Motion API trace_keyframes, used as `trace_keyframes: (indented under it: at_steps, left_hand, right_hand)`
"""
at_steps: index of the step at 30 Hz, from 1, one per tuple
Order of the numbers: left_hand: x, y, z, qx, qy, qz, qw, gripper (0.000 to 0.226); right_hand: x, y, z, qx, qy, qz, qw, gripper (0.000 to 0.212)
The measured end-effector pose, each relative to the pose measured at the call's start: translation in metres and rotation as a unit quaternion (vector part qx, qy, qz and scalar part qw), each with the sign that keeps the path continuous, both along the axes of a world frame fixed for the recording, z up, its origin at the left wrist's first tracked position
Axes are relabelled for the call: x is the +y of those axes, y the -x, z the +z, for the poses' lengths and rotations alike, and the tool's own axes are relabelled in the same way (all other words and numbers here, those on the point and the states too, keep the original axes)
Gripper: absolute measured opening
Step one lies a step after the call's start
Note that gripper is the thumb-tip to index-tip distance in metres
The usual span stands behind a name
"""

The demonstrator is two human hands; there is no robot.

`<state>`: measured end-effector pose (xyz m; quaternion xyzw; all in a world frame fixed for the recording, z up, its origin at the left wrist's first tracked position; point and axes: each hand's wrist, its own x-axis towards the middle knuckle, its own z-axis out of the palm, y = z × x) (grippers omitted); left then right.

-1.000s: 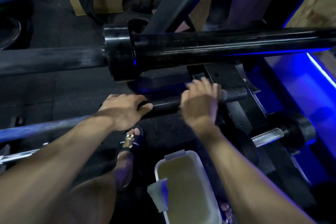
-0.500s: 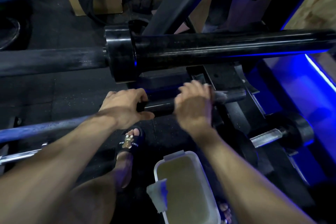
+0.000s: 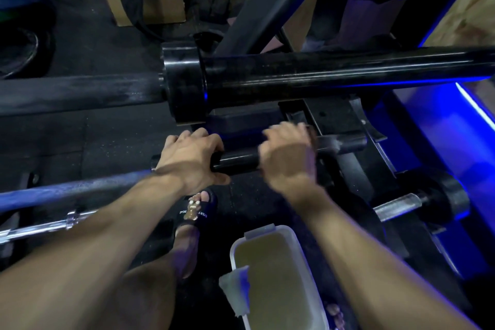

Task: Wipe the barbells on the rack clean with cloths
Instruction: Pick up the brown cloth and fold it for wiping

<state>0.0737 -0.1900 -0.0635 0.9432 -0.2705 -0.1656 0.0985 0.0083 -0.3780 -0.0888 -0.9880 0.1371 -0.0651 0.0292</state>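
Note:
Two black barbells lie across the rack. The upper barbell (image 3: 321, 75) has a thick glossy sleeve and a wide collar. Below it is the lower barbell (image 3: 238, 162), whose short black sleeve shows between my hands. My left hand (image 3: 187, 161) grips that sleeve near its collar, thumb underneath. My right hand (image 3: 286, 158), blurred, is curled over the sleeve further right. Whether a cloth sits under its palm is hidden. A white cloth (image 3: 235, 289) hangs over the rim of a tub below.
A white plastic tub (image 3: 294, 238) of murky liquid stands on the floor between my feet. My left foot in a black slipper (image 3: 195, 211) is under the bar. A chrome bar with a black collar (image 3: 396, 205) lies lower right, beside a blue-lit panel (image 3: 442, 142).
My right hand has slid leftward along the lower sleeve, toward my left hand, baring more of the sleeve's end. My left hand has stayed in place.

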Motion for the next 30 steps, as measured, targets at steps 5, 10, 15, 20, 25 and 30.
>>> trace_keyframes:
  at_steps: [5,10,15,20,25,30]
  left_hand:
    - [-0.001,0.002,-0.001,-0.001,0.009,-0.003,1.000,0.066]
    - [0.004,0.000,0.006,0.094,0.054,0.029,0.994,0.043]
    - [0.007,-0.005,0.008,0.092,0.077,0.025,0.993,0.032]
    - [0.006,-0.006,0.005,0.044,0.073,0.003,0.996,0.048]
    - [0.004,-0.007,0.002,0.023,0.067,-0.014,0.997,0.064]
    - [-0.005,-0.009,0.003,0.041,0.022,-0.046,0.998,0.065]
  right_hand:
    - [0.019,-0.002,-0.005,-0.025,-0.029,0.131,0.991,0.049]
    - [-0.078,0.008,0.002,0.115,0.024,-0.008,0.993,0.077]
    - [-0.011,-0.001,-0.005,-0.008,-0.014,-0.017,1.000,0.065]
    - [0.011,0.014,-0.006,-0.007,-0.076,0.171,0.982,0.052]
    - [-0.088,0.010,0.000,0.064,0.013,-0.013,0.998,0.047]
    - [-0.028,0.007,-0.002,0.014,0.017,-0.025,0.999,0.064]
